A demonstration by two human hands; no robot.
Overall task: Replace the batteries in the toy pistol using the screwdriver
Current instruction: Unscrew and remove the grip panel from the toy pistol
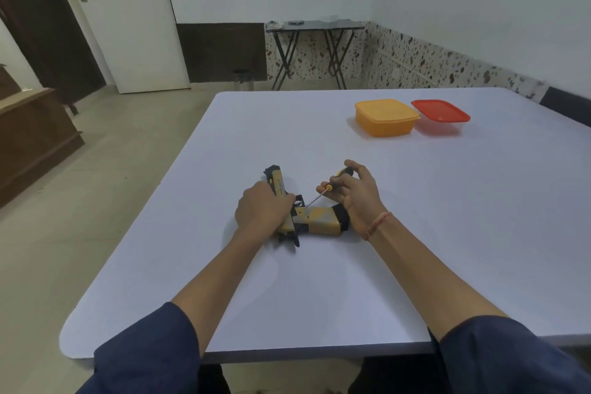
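Note:
A gold and black toy pistol [319, 222] lies on its side on the white table [319, 297], barrel pointing away, grip pointing right. My left hand [260, 209] grips the barrel and holds the pistol down. My right hand [355, 192] holds a yellow and black screwdriver [332, 184] by its handle. The thin metal shaft slants down to the left, and its tip touches the pistol's grip near the trigger guard. No batteries are in view.
An orange lidded box [385, 118] and a clear box with a red lid [443, 117] stand side by side at the table's far right. Beyond the table stand a folding side table [315, 29] by the wall and wooden furniture [35, 137] at the left.

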